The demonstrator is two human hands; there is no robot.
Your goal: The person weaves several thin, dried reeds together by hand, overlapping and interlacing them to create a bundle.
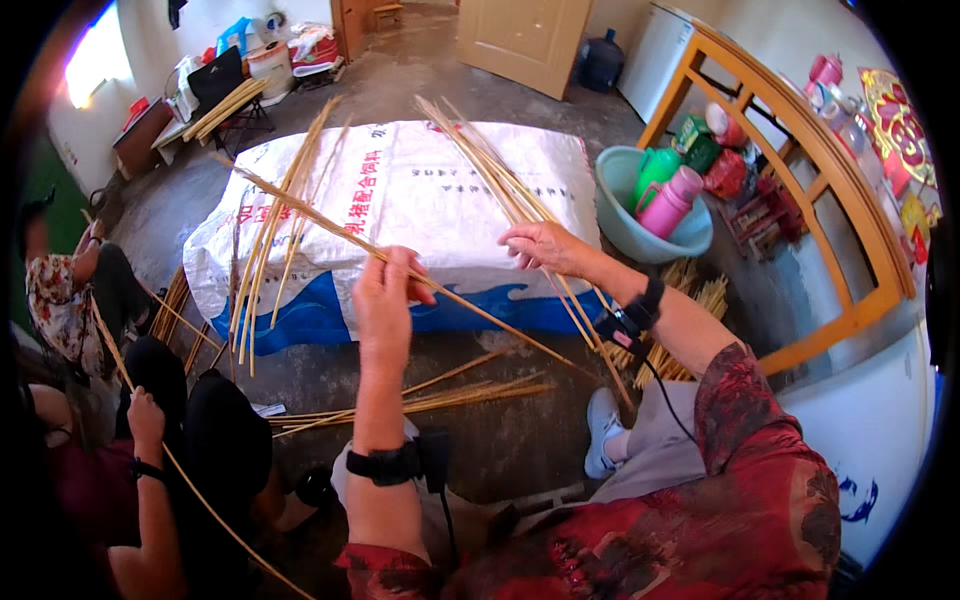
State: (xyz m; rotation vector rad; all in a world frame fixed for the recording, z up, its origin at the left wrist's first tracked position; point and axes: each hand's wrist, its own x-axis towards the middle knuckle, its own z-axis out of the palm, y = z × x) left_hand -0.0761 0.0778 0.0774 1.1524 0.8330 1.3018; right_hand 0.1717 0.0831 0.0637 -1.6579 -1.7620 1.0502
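Observation:
A long, thin tan straw stalk (310, 212) slants from the upper left down to the lower right, and its left end looks frayed. My left hand (385, 290) is closed around its middle, above the near edge of the sack-covered table (390, 215). Farther right, my right hand (548, 247) hovers over a loose bunch of stalks (478, 165), its fingertips pressed together. Whatever those fingers hold, if anything, is hidden or too thin to see. A second bunch of stalks (285, 215) lies across the left part of the sack.
More stalks (460, 395) lie on the floor before me, with bundles (690, 310) at the right. A blue basin (620, 215) holds a pink flask (670, 203); a wooden frame (830, 220) stands beyond. At left, co-workers sit close, one hand (146, 415) on a stalk.

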